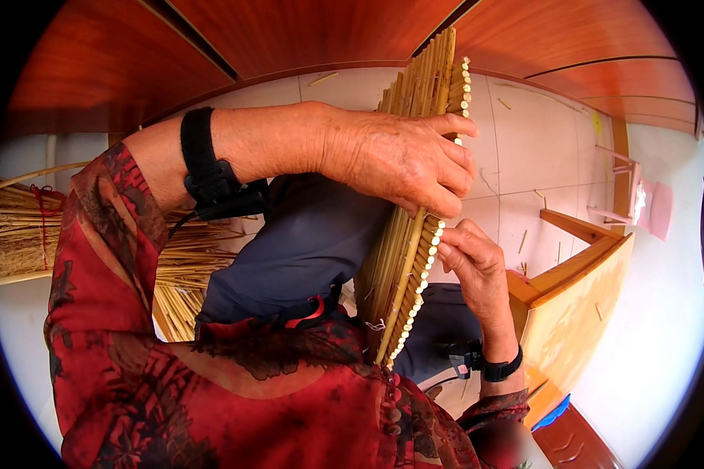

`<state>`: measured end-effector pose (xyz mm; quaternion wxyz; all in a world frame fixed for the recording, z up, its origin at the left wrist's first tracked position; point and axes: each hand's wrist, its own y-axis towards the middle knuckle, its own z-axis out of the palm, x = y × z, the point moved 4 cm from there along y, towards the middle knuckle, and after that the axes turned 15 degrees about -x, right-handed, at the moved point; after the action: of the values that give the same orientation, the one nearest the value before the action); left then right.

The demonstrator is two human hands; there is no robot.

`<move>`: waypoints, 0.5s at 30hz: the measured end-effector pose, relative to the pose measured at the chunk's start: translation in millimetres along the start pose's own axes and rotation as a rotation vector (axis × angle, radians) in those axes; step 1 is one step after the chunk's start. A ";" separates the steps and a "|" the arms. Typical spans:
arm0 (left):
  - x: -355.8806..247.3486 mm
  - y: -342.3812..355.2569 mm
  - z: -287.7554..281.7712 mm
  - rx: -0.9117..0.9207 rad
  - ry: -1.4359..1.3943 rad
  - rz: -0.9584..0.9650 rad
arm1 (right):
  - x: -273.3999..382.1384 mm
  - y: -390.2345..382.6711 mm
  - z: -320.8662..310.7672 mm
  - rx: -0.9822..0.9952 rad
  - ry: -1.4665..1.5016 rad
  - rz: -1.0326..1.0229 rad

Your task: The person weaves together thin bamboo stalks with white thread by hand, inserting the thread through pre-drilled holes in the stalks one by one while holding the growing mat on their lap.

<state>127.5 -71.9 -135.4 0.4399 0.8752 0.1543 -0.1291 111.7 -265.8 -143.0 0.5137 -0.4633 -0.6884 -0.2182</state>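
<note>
A stiff mat of straw-coloured reed stalks (403,266) stands tilted across my lap, running from my waist toward the far cabinets. Pale round cut ends line its right edge, and a small white thread end (376,324) shows near its lower part. My left hand (411,160) is closed over the upper part, its fingers curled round the right edge and covering some of the stalk ends. Below it, the thumb and forefinger of my right hand (477,254) are pinched together against the cut ends. Whatever lies between those fingertips is too small to make out.
Bundles of loose reeds (184,270) lie at the left, with a tied bundle (23,227) farther out. A wooden stool or small table (571,289) stands close by my right arm. Cut bits litter the tiled floor (536,156). A pink chair (649,205) and reddish cabinets (313,31) stand beyond.
</note>
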 end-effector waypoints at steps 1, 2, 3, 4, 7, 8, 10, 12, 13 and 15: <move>0.0 0.2 0.5 0.002 0.005 0.005 | -0.9 -0.1 -0.7 0.010 -0.006 0.015; 0.2 0.4 1.0 0.002 0.003 0.006 | -0.6 0.2 -1.6 0.008 -0.006 0.016; 0.4 0.7 1.2 -0.004 0.001 0.008 | -0.3 0.6 -1.9 0.021 0.001 0.031; 0.3 0.9 1.0 -0.009 0.000 0.009 | 0.2 1.3 -2.2 0.035 0.008 0.045; 0.2 1.0 0.9 -0.007 0.004 0.011 | 0.3 4.1 -4.6 0.077 0.002 0.093; 0.2 1.0 0.6 -0.006 0.000 0.013 | 0.3 5.0 -4.8 0.074 0.003 0.095; 0.5 0.8 0.1 0.011 -0.006 0.006 | 0.4 6.3 -3.8 0.104 0.015 0.103; 0.2 1.8 -0.4 0.009 -0.007 0.007 | -1.5 5.3 -3.4 0.089 0.020 0.101; 0.3 1.7 -0.2 0.007 -0.009 0.008 | -2.9 4.4 -3.2 0.074 0.025 0.099; 0.2 2.1 0.8 0.001 -0.010 0.011 | -5.0 2.3 -3.6 0.066 0.029 0.096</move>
<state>128.5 -73.7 -134.5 0.4411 0.8755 0.1475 -0.1311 115.8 -269.6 -146.6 0.5483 -0.4754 -0.6648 -0.1772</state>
